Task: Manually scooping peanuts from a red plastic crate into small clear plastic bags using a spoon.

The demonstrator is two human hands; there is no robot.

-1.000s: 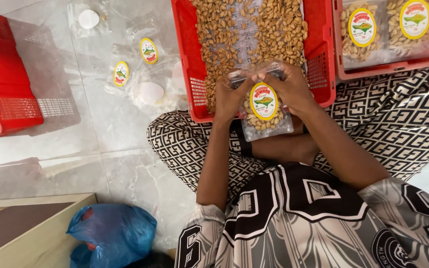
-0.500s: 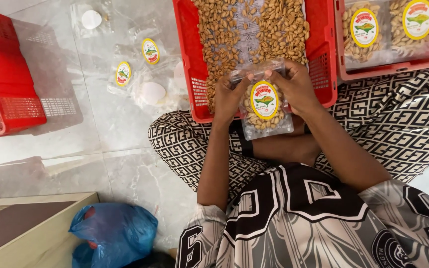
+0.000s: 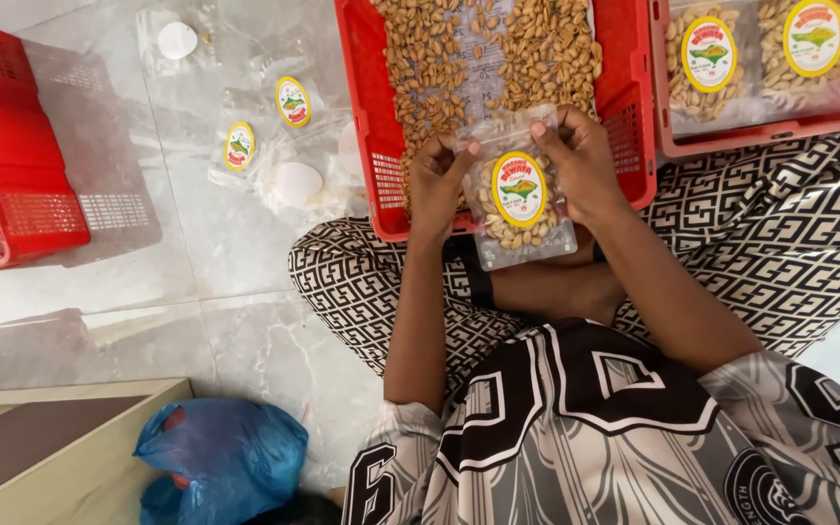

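A clear plastic pouch of nuts (image 3: pixel 522 209) with a round yellow label hangs upright between both hands, over the near rim of a red crate (image 3: pixel 364 117). My left hand (image 3: pixel 437 185) pinches its top left corner. My right hand (image 3: pixel 580 165) pinches the top right corner. The pouch is roughly half filled, its upper part flat and clear. Loose nuts (image 3: pixel 439 58) fill the crate just behind it.
A second red crate (image 3: pixel 658 87) at the right holds filled labelled pouches (image 3: pixel 710 58). Empty labelled pouches (image 3: pixel 264 126) lie on the tile floor to the left. A red basket (image 3: pixel 12 175) stands far left. A blue plastic bag (image 3: pixel 221 457) and a wooden box (image 3: pixel 60 457) sit bottom left.
Both hands have slid from the middle of the pouch's top edge out to its corners, and the pouch has risen a little and stands straighter.
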